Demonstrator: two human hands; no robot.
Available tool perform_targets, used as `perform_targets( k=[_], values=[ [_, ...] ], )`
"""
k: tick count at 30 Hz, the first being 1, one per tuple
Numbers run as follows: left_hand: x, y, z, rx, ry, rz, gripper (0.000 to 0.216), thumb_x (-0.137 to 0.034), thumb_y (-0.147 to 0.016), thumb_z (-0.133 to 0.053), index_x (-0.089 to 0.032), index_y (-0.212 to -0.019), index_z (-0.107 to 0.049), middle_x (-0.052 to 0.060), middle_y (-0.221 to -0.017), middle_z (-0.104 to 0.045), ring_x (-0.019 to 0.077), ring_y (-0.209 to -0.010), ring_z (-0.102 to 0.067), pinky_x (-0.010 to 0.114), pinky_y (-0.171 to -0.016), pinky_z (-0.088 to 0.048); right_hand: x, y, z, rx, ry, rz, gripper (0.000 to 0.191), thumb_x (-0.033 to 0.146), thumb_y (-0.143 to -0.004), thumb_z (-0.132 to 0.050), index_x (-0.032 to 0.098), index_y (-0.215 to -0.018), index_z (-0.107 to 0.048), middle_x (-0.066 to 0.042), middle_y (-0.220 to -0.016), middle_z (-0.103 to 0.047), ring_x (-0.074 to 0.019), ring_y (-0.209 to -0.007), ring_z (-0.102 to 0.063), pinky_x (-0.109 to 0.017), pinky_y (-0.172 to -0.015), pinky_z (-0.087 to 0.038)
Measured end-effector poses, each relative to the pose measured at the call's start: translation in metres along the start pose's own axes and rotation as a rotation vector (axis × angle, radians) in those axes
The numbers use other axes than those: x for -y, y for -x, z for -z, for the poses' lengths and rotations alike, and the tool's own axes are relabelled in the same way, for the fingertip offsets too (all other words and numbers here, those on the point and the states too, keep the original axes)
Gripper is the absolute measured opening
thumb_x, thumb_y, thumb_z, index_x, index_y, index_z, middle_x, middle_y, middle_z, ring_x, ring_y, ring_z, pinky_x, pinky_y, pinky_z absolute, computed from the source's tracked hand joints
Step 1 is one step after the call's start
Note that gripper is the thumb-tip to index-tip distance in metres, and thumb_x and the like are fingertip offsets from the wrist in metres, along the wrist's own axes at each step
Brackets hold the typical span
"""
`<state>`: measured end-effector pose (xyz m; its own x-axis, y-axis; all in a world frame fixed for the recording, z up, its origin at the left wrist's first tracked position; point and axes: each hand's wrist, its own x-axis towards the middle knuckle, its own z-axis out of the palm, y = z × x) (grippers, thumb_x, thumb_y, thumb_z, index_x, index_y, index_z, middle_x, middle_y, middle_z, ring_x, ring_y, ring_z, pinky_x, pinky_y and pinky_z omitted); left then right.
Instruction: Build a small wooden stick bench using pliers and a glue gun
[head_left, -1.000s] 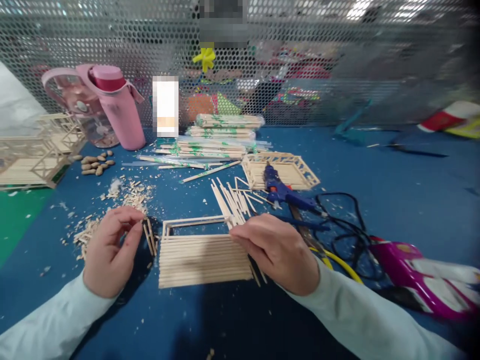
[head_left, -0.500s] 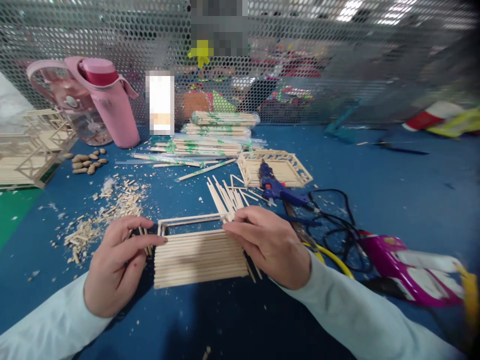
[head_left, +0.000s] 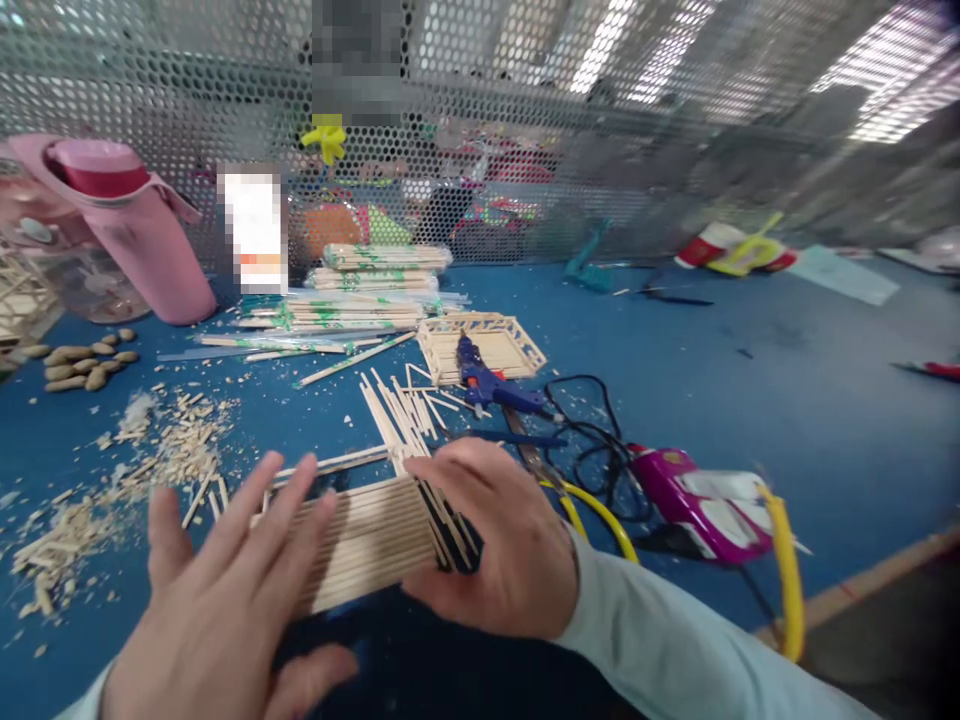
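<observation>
A flat panel of glued wooden sticks [head_left: 367, 535] is tilted up off the blue table [head_left: 750, 390]. My right hand [head_left: 495, 545] grips its right end, fingers curled round the edge. My left hand [head_left: 232, 600] lies over the panel's left part with its fingers stretched out and spread. A thin stick frame [head_left: 337, 462] runs along the panel's far edge. Just behind the right hand lies a fan of loose sticks [head_left: 397, 405].
A blue glue gun [head_left: 487, 380] with black cable lies by a small stick tray [head_left: 487, 345]. Stick bundles [head_left: 360, 290], a pink bottle [head_left: 127, 225], nuts [head_left: 79, 362] and wood scraps [head_left: 127, 455] are at the left. A purple tool [head_left: 697, 500] with a yellow hose sits at the right. Mesh wall behind.
The view has swung right. My left hand has opened and moved flat over the panel. My right hand has taken the panel's right end and tipped it up.
</observation>
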<state>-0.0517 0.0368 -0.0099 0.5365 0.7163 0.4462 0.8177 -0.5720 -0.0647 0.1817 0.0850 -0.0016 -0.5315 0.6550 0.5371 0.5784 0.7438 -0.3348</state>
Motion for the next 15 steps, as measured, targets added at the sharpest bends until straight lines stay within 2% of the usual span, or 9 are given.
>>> perform_targets(
  k=[2,5,9,15],
  values=[
    [-0.01,-0.005,-0.004,-0.011,-0.045,-0.063,0.053,-0.05,-0.081,-0.044,-0.013,-0.119,-0.053,0.017,-0.122,-0.059,0.0333,-0.115,-0.049,0.061,-0.104,0.005,0.002,0.004,-0.009,0.056,0.048,-0.013,0.067,0.063,-0.074,-0.049,0.01,-0.114,-0.054,-0.011,-0.091,-0.056,-0.0237,-0.084,-0.053,-0.04,-0.075,-0.044],
    [-0.018,-0.009,-0.011,-0.028,-0.069,-0.065,0.041,-0.037,-0.087,-0.038,-0.012,-0.115,-0.055,0.017,-0.117,-0.062,0.0302,-0.105,-0.058,0.06,-0.104,0.005,0.002,0.006,-0.018,0.108,0.071,-0.007,0.07,0.066,-0.077,-0.041,0.01,-0.117,-0.054,-0.01,-0.088,-0.054,-0.0231,-0.08,-0.05,-0.04,-0.072,-0.041],
    [-0.02,-0.007,-0.015,-0.039,-0.04,-0.044,0.033,-0.025,-0.089,-0.037,-0.011,-0.112,-0.056,0.016,-0.112,-0.065,0.0277,-0.099,-0.062,0.058,-0.106,0.003,0.001,0.004,-0.017,0.215,0.089,-0.023,0.064,0.061,-0.081,-0.041,0.012,-0.119,-0.053,-0.01,-0.087,-0.051,-0.0223,-0.079,-0.048,-0.039,-0.072,-0.038],
    [-0.024,-0.005,-0.017,-0.037,0.028,0.039,0.034,-0.023,-0.088,-0.04,-0.013,-0.118,-0.052,0.012,-0.111,-0.067,0.0258,-0.1,-0.062,0.055,-0.107,0.006,0.001,0.002,-0.011,0.244,0.101,-0.009,0.06,0.062,-0.082,-0.038,0.015,-0.116,-0.056,-0.009,-0.085,-0.051,-0.0217,-0.078,-0.049,-0.038,-0.07,-0.038]
  ],
)
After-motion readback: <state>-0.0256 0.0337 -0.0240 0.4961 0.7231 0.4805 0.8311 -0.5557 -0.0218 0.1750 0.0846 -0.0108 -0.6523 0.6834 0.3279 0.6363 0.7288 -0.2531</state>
